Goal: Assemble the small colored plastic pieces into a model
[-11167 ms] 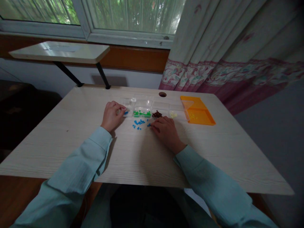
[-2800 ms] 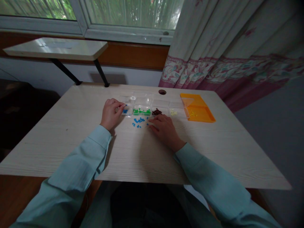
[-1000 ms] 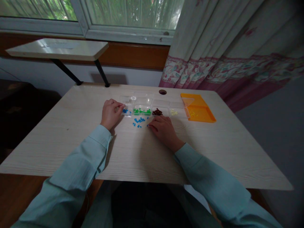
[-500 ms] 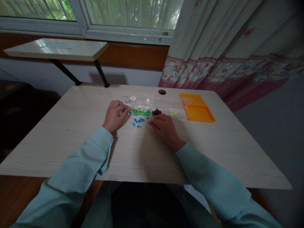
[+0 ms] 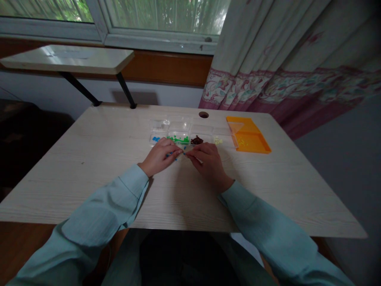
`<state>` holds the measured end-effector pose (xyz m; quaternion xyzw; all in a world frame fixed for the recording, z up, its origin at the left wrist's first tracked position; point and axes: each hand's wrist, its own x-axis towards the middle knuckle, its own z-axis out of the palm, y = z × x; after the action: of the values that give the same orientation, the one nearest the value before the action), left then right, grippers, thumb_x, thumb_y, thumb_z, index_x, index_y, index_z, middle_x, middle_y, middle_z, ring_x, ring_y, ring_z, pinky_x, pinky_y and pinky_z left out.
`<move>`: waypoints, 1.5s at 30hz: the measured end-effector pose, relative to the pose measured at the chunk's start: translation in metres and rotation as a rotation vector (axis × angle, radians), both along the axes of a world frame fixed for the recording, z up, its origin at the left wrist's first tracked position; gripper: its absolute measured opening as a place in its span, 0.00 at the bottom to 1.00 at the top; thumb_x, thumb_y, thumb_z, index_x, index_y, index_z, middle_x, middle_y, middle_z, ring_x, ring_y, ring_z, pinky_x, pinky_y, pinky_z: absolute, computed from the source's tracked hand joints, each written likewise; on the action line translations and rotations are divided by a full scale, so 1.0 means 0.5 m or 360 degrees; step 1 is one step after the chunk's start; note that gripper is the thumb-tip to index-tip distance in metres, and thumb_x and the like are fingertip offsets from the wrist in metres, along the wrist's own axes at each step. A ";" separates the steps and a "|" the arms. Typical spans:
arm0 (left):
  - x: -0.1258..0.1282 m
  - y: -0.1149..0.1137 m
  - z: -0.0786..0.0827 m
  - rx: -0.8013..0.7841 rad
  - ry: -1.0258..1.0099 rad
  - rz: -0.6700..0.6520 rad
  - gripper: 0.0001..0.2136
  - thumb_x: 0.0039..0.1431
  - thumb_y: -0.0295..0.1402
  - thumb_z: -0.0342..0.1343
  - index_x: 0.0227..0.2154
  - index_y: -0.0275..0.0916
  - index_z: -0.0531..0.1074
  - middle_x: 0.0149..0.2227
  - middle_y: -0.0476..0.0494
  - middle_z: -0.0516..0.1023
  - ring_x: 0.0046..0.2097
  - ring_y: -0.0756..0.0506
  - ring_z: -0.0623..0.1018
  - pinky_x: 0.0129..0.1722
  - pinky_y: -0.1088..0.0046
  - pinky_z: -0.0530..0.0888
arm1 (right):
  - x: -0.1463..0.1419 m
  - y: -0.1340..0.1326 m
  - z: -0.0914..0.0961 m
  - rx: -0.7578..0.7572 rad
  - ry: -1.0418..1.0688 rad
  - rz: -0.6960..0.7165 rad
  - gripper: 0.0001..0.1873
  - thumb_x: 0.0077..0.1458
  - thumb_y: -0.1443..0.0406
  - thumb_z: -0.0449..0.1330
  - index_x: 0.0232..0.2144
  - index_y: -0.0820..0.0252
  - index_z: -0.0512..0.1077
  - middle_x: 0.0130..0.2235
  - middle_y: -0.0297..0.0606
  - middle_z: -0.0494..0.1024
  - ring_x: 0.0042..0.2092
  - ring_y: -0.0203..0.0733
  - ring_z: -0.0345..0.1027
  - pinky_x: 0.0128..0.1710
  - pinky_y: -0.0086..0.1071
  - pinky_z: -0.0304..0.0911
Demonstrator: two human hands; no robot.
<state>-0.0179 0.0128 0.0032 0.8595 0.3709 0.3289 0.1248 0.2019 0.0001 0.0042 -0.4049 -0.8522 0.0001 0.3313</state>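
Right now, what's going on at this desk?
A person has the left hand and right hand fingertip to fingertip, with a small blue piece at the tips; which hand holds it is unclear. A few more blue pieces lie on the desk. Beyond are open clear boxes with blue, green, dark and pale yellow pieces. An orange tray sits to the right.

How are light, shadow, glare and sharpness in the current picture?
Head view: dim room, brighter window; head view: glare on the raised shelf; head view: soft shadow on the table beside the right hand; head view: blue pieces in the leftmost compartment too small for crisp detail; head view: upper right corner nearly black.
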 end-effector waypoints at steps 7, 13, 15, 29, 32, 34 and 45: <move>0.008 -0.003 -0.004 0.0009 -0.0090 -0.0083 0.12 0.66 0.40 0.49 0.38 0.41 0.75 0.33 0.44 0.73 0.40 0.45 0.71 0.42 0.65 0.67 | -0.001 -0.003 -0.001 0.0033 0.0003 0.0021 0.12 0.62 0.59 0.55 0.37 0.53 0.78 0.37 0.39 0.77 0.43 0.42 0.67 0.48 0.38 0.57; 0.008 -0.004 -0.003 -0.0050 -0.0209 -0.0094 0.12 0.65 0.41 0.50 0.36 0.41 0.75 0.33 0.44 0.73 0.40 0.45 0.71 0.42 0.65 0.68 | -0.003 -0.005 0.002 0.0022 0.0004 0.0020 0.11 0.62 0.60 0.55 0.37 0.52 0.78 0.37 0.38 0.77 0.43 0.42 0.66 0.48 0.38 0.57; 0.008 -0.004 -0.002 -0.0043 -0.0241 -0.0098 0.12 0.65 0.41 0.50 0.36 0.41 0.75 0.33 0.44 0.73 0.40 0.45 0.71 0.41 0.65 0.68 | -0.003 -0.006 0.003 0.0016 -0.0005 0.0021 0.11 0.62 0.60 0.55 0.38 0.52 0.78 0.36 0.39 0.77 0.43 0.42 0.67 0.48 0.38 0.57; 0.001 0.001 0.000 0.0002 -0.0303 -0.0023 0.12 0.64 0.41 0.52 0.36 0.42 0.77 0.34 0.44 0.74 0.40 0.46 0.73 0.42 0.67 0.69 | -0.002 0.002 -0.007 0.0237 0.0126 0.0130 0.08 0.60 0.63 0.59 0.39 0.52 0.78 0.34 0.36 0.77 0.39 0.39 0.67 0.43 0.37 0.58; -0.004 0.002 0.006 0.0041 -0.0326 0.0087 0.11 0.63 0.41 0.53 0.37 0.42 0.77 0.34 0.45 0.74 0.41 0.46 0.72 0.42 0.66 0.68 | 0.001 0.002 -0.007 0.0243 0.0128 0.0109 0.08 0.60 0.63 0.59 0.39 0.53 0.78 0.35 0.36 0.78 0.39 0.39 0.67 0.43 0.37 0.58; -0.009 0.003 0.010 0.0080 -0.0348 0.0179 0.11 0.63 0.41 0.53 0.37 0.43 0.78 0.34 0.45 0.74 0.41 0.46 0.72 0.43 0.65 0.68 | 0.002 0.001 -0.006 0.0232 0.0119 0.0072 0.08 0.60 0.63 0.58 0.38 0.53 0.78 0.35 0.36 0.78 0.39 0.40 0.68 0.44 0.38 0.57; -0.060 0.031 0.015 0.0246 -0.0264 0.0587 0.11 0.64 0.42 0.52 0.38 0.45 0.78 0.33 0.46 0.71 0.40 0.45 0.69 0.43 0.63 0.66 | 0.007 0.005 -0.006 0.0012 0.0028 -0.0096 0.12 0.63 0.61 0.55 0.41 0.54 0.78 0.39 0.38 0.78 0.43 0.42 0.67 0.46 0.38 0.55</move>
<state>-0.0478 0.0281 0.0105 0.7541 0.4840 0.4432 0.0263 0.2053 0.0025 0.0014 -0.4292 -0.8366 -0.0097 0.3402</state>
